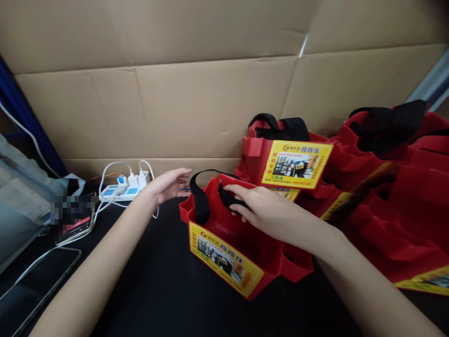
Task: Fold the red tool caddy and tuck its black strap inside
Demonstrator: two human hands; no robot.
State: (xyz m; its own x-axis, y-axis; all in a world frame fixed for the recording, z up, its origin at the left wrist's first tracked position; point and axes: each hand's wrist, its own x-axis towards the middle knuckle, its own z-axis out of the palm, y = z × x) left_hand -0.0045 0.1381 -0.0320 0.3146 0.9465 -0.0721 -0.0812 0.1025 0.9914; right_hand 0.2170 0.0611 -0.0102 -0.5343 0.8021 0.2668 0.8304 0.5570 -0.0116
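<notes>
At the middle of the black counter (157, 290) stands a red tool bag (231, 243), open at the top, with a yellow printed label (224, 264) on its near side and a black strap handle (200, 199) arching over its left end. Over its opening lies the right hand (266, 210), palm down, its fingers (236, 191) loosely spread and resting on a second black strap at the bag's far rim; whether they actually pinch the strap cannot be told. Just left of the bag, the left hand (168, 185) hovers with its fingers open and slightly curled, holding nothing, apart from the bag's handle. Behind and to the right, more red bags (386, 201) of the same kind lie piled together, one (280, 154) showing its yellow label toward the camera. Farther left, a white power strip (121, 191) with plugged chargers and white cables sits against the cardboard wall (196, 103). Near the left edge lie a phone (75, 229) and a dark tablet (31, 285).
</notes>
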